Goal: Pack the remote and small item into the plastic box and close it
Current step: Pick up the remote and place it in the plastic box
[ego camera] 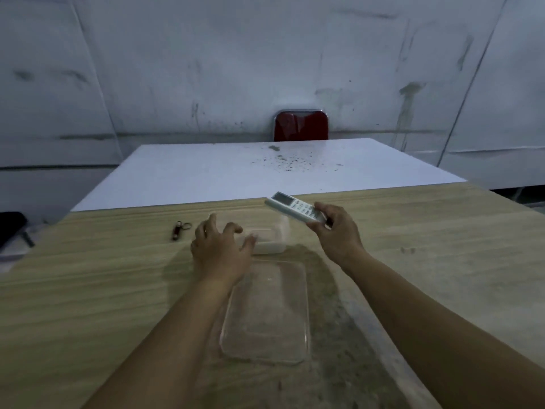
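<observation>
Right hand [336, 231] grips the remote [295, 207] by its near end, fingers wrapped around the button section. Remote is white, display end pointing away and to the left, tilted, held in the air above the right rear corner of the box [269, 236]. No contact visible between remote and box.

Left hand [219, 246] is released, fingers spread, holding nothing. It sits over the left part of the box, fingertips at or near the rim; can't tell if they actually touch it.

Box is clear plastic, open, on the wooden table [88, 276] just past both hands. Contents hard to read through the hand and the clear walls; looks empty where visible.

Lid [267, 314] is off, lying flat on the table just in front of the box, between the forearms. Clear, rectangular, rounded corners.

Small item [177, 230]: dark, slim, with a ring at its far end, lying on the table left of the box, apart from it, beyond the left hand. Untouched.

White table [236, 172] butts against the far edge of the wooden one, speckled with dark spots near its far side. Red chair back [300, 126] behind it, against the grey wall. Dark object [11, 228] at the left frame edge, can't identify it.
</observation>
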